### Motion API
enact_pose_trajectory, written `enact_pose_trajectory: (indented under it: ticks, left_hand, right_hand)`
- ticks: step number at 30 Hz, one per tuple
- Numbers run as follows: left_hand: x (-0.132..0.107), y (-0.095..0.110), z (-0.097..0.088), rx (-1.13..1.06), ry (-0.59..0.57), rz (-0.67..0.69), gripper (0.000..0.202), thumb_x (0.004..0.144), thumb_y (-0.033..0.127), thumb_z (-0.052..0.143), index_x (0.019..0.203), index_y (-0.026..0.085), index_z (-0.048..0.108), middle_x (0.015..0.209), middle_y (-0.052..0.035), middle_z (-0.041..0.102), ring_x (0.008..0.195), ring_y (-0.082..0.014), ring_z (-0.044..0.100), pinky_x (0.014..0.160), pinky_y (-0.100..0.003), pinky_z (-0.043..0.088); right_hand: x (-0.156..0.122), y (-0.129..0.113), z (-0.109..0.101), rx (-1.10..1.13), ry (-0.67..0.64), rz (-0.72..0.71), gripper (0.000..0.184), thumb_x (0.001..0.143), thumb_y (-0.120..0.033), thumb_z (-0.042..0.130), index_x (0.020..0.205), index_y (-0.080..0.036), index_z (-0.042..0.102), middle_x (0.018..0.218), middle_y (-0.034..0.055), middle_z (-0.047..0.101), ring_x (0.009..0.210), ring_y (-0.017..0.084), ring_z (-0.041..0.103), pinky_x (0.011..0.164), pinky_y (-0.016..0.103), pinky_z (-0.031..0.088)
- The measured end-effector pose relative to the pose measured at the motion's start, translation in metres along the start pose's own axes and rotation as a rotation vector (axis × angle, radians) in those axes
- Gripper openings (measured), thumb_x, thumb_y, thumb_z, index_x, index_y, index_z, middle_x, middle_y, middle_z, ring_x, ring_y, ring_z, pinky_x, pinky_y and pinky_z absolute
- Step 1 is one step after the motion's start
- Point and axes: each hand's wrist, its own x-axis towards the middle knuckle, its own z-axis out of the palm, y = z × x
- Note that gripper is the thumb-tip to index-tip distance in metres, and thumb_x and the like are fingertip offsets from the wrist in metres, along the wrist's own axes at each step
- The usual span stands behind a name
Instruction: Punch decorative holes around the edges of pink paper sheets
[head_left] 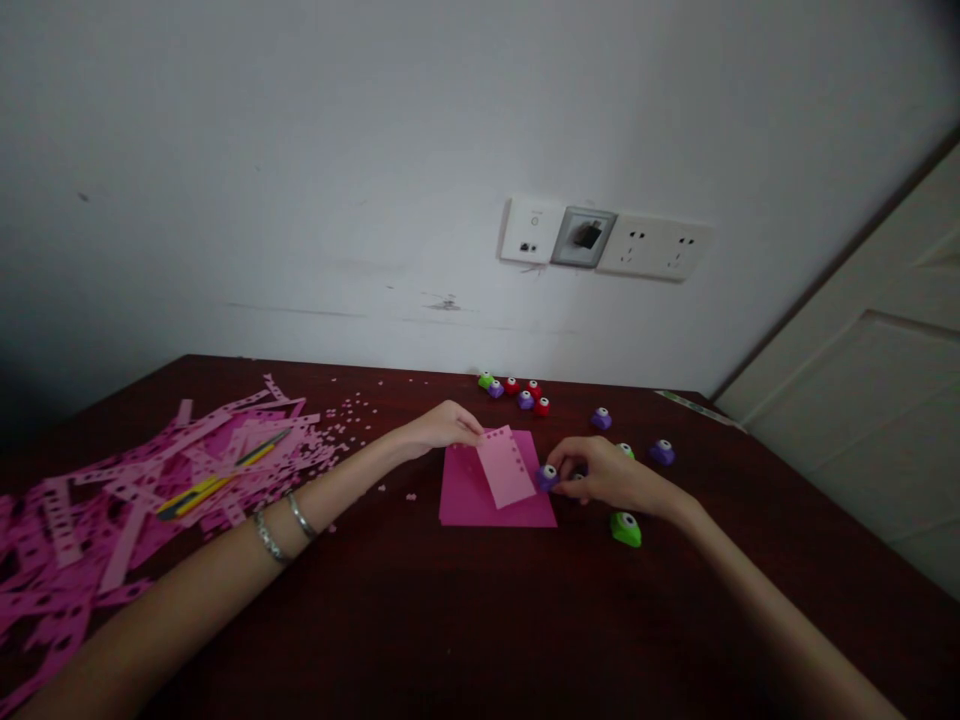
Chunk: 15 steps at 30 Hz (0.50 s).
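The left hand (442, 428) pinches one pale pink paper strip (505, 466) by its top corner, over one magenta sheet (480, 500). The right hand (600, 475) grips one purple punch (547, 476) at the strip's edge. One green punch (625, 528) lies just beside the right wrist; six small punches (516, 390) cluster by the wall.
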Motion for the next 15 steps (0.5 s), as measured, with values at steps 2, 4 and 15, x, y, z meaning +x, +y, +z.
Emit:
enact_pose_trajectory:
  ticks: [2,4,15]
  left_hand:
    - [-0.0019,0.0029,-0.0021,0.002,-0.011,-0.013,0.022,0.062,0.025,0.067,0.081,0.015,0.071,0.077,-0.0064,0.068,0.066,-0.0129,0.055,0.064,-0.028,0.041]
    - [-0.0026,0.0044,-0.0034,0.014,-0.013,-0.024,0.021,0.062,0.024,0.066,0.080,0.015,0.071,0.073,-0.0060,0.068,0.063,-0.0121,0.053,0.061,-0.028,0.039]
    - [-0.0004,0.0018,-0.0020,-0.025,-0.028,-0.053,0.021,0.060,0.023,0.067,0.077,0.011,0.071,0.063,-0.0035,0.061,0.054,-0.0085,0.042,0.053,-0.026,0.029]
  right_hand:
    - [0.0011,0.0013,0.0013,0.008,0.003,-0.014,0.017,0.073,-0.020,0.061,0.089,-0.014,0.060,0.074,0.0022,0.063,0.057,0.011,0.058,0.048,0.022,0.052]
    - [0.0015,0.0013,0.0020,0.018,0.005,-0.029,0.017,0.073,-0.020,0.061,0.089,-0.014,0.060,0.074,0.0019,0.063,0.058,0.011,0.058,0.049,0.022,0.052]
    - [0.0042,0.0024,0.0070,0.011,-0.016,-0.079,0.019,0.073,-0.020,0.061,0.091,-0.014,0.059,0.076,0.0029,0.065,0.056,0.011,0.059,0.049,0.023,0.051]
